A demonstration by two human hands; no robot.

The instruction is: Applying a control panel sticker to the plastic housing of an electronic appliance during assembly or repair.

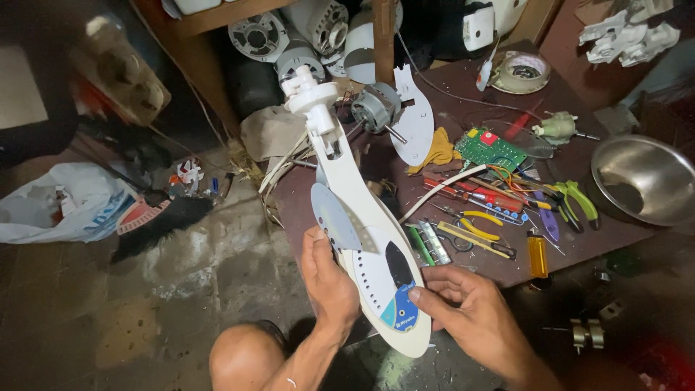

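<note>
I hold a long white plastic fan body [347, 181] upright over the edge of a low brown table [579, 239]. My left hand [327, 279] grips its left edge near the lower end. My right hand [463, 304] rests its thumb on the blue and white control panel face [394, 289], which has rows of small holes and a dark opening. A pale grey panel piece [334, 216] sticks out on the left side of the body. At the top sits a white neck joint [310, 90]. A grey fan motor [376, 108] lies just behind it.
On the table lie a green circuit board [490, 148], screwdrivers [470, 195], yellow pliers [481, 232], green cutters [575, 199], an orange lighter [537, 255], a steel bowl [644, 177] and a tape roll [523, 71]. Spare motors [289, 36] fill the shelf behind. A plastic bag [61, 203] lies on the floor.
</note>
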